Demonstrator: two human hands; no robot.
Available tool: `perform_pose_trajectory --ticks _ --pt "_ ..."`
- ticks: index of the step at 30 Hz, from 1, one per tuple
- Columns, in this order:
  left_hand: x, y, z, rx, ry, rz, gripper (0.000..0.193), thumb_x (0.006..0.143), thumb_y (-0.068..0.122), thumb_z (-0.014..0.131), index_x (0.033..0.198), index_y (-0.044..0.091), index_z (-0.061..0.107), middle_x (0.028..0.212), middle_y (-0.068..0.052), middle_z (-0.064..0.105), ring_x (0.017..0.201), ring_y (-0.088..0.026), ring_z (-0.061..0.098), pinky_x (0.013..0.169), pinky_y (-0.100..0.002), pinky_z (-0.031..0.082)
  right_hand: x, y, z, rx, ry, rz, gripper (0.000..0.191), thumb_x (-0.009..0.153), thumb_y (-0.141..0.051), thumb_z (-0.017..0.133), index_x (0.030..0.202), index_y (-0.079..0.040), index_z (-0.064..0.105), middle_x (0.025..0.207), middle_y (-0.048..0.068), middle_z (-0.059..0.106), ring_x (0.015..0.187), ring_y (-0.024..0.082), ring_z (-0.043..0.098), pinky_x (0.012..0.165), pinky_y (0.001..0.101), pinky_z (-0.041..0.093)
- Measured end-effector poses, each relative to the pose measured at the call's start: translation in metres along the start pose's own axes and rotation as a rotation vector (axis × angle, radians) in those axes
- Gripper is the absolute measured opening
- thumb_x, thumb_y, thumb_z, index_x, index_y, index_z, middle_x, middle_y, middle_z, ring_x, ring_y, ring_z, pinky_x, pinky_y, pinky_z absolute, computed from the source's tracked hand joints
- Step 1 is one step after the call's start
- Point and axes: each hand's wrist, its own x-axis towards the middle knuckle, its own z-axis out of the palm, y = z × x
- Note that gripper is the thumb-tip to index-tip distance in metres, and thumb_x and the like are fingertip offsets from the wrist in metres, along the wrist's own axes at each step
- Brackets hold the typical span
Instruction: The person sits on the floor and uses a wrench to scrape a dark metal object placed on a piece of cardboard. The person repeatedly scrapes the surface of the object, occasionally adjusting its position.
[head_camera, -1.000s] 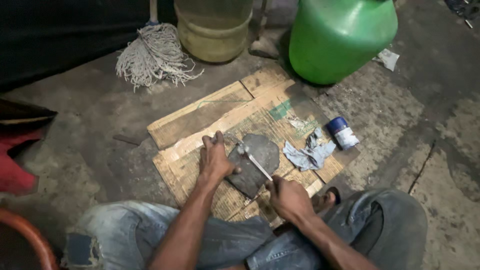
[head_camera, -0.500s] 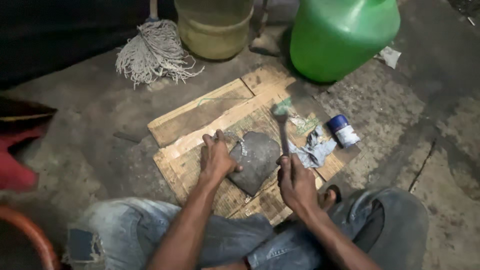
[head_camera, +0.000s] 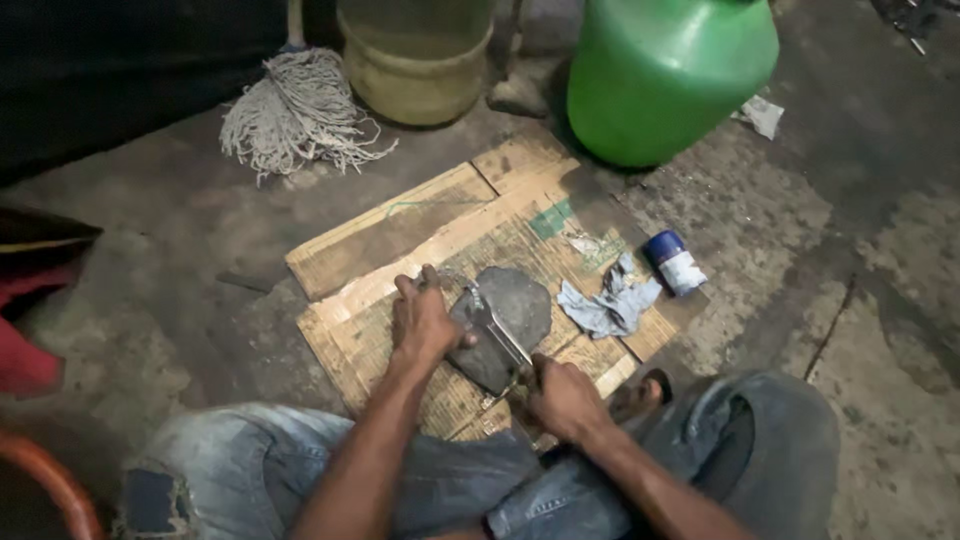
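The right hand (head_camera: 565, 397), closed around a thin metal hammer (head_camera: 497, 338), has brought it back down from up in the air, so its head now lies on the flat dark grey patch (head_camera: 505, 325). The left hand (head_camera: 422, 320) still presses that patch down on the brown cardboard sheet (head_camera: 400, 235), near a crumpled grey rag (head_camera: 610, 302) and small blue-and-white can (head_camera: 675, 262). So it looks like hitting the patch flat.

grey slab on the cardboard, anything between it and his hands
Nothing visible. The left hand rests directly on the grey slab's left edge, and the right hand grips a metal tool lying across it. The crumpled rag sits off to the right.
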Motion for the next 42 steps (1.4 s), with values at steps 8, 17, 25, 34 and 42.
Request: perform_pose_trajectory --ticks 8,17,25,34,42 --pt "0.002 0.000 0.001 0.054 -0.016 -0.005 0.128 0.050 0.026 0.104 0.152 0.004 0.031 0.137 -0.030 0.039 0.115 -0.051 0.059 0.095 -0.051 0.056 0.004 0.003 -0.004 0.141 0.087 0.236 0.039 0.103 -0.038 0.045 0.116 -0.005 0.062 0.081 0.028 0.070 0.079 0.048 0.070 0.074 0.0578 0.051" --pt "0.003 -0.004 0.006 0.056 -0.010 -0.013 0.128 0.048 0.025 0.105 0.151 0.005 0.033 0.137 -0.030 0.040 0.118 -0.051 0.058 0.096 -0.051 0.056 -0.004 0.005 0.005 0.260 0.318 0.204 0.040 0.104 -0.039 0.044 0.109 -0.007 0.068 0.087 0.026 0.071 0.084 0.047 0.069 0.076 0.0565 0.052" --pt "0.005 -0.006 0.004 0.038 -0.019 -0.005 0.124 0.047 0.027 0.105 0.148 0.006 0.036 0.137 -0.030 0.040 0.116 -0.052 0.060 0.095 -0.050 0.056 0.004 0.007 0.005 0.273 0.244 0.289 0.040 0.103 -0.040 0.044 0.114 -0.008 0.065 0.083 0.026 0.072 0.083 0.045 0.072 0.079 0.0549 0.053" --pt "0.004 -0.002 0.001 0.034 0.000 0.013 0.125 0.048 0.025 0.105 0.150 0.004 0.035 0.135 -0.032 0.041 0.116 -0.053 0.060 0.094 -0.051 0.056 0.000 -0.005 -0.004 0.173 0.230 0.183 0.035 0.099 -0.036 0.050 0.109 -0.007 0.067 0.087 0.028 0.071 0.086 0.047 0.070 0.078 0.0562 0.052" --pt "0.004 -0.001 0.001 0.032 -0.012 0.020 0.130 0.052 0.029 0.104 0.154 -0.001 0.029 0.134 -0.034 0.041 0.110 -0.053 0.063 0.092 -0.050 0.057 0.000 -0.008 -0.009 0.141 0.054 0.162 0.035 0.099 -0.038 0.050 0.107 -0.012 0.071 0.087 0.026 0.072 0.088 0.046 0.069 0.080 0.0565 0.051"
